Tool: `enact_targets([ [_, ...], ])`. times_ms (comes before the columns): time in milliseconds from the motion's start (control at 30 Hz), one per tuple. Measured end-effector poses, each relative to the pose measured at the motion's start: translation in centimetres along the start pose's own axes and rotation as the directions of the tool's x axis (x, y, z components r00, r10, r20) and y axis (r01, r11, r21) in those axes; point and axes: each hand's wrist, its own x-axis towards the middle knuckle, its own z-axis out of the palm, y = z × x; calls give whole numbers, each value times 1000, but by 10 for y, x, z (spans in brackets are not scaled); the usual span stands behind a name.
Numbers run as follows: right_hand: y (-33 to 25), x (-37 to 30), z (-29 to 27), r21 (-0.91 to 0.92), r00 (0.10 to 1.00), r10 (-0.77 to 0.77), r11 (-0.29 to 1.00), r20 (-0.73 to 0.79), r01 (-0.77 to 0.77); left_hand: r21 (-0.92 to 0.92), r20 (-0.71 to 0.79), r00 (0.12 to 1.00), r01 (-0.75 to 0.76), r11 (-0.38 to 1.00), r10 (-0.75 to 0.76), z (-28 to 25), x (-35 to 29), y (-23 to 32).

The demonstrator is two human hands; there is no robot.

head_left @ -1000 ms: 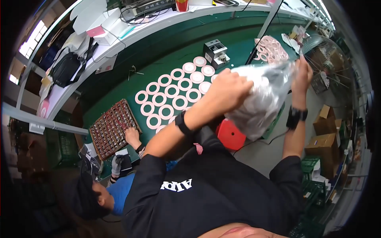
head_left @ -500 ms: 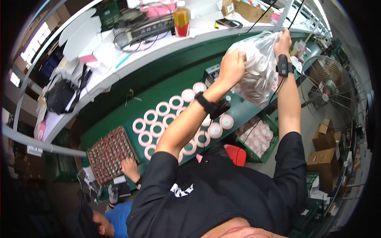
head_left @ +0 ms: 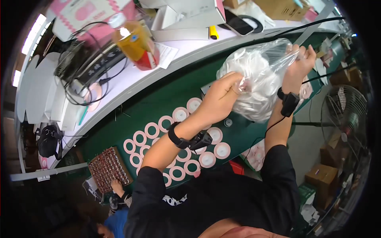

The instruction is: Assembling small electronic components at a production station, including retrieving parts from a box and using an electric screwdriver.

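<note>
A clear plastic bag [head_left: 258,75] full of round whitish parts is held between my hands over the green worktable. My left hand [head_left: 222,97] grips the near-left side of the bag, fingers bent into the film. At the bag's stretched upper end, my right hand [head_left: 299,65] pinches the loose plastic. Below my left forearm, pink rings [head_left: 152,130] lie in rows on the table. Several toward the right carry white round pieces in their middles, such as the pink disc [head_left: 222,150]. A small round metallic part [head_left: 228,122] sits under the bag.
Above the table runs a white shelf [head_left: 186,47] with a drink bottle [head_left: 137,45], cables, a phone [head_left: 239,24] and boxes. To the left, a co-worker's hand [head_left: 117,186] touches a tray of small parts [head_left: 110,169]. A floor fan [head_left: 345,115] and cartons stand at right.
My view has moved closer to the shelf. The bag now tilts more sideways, its upper film stretched toward my right hand. My left hand has shifted lower on its side.
</note>
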Motion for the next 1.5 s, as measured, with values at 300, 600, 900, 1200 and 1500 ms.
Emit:
enact_targets([
  [300, 49, 52, -85, -404, 998, -62, 914, -33, 44, 3, -233, 967, -109, 994, 107, 71, 28, -57],
  [600, 40, 35, -225, -411, 941, 329, 871, 83, -268, -52, -328, 928, -204, 978, 176, 137, 44, -117],
  [900, 44, 77, -159, -721, 970, -130, 690, -206, -61, -77, -539, 834, -188, 979, 118, 111, 72, -120],
  [1200, 48, 62, -162, -590, 994, -9, 805, -108, -57, -38, -573, 816, -125, 991, 81, 108, 39, -133],
  [1500, 126, -8, -172, -780, 992, 77, 612, -103, -129, 137, -556, 831, 72, 988, 16, 70, -13, -170],
])
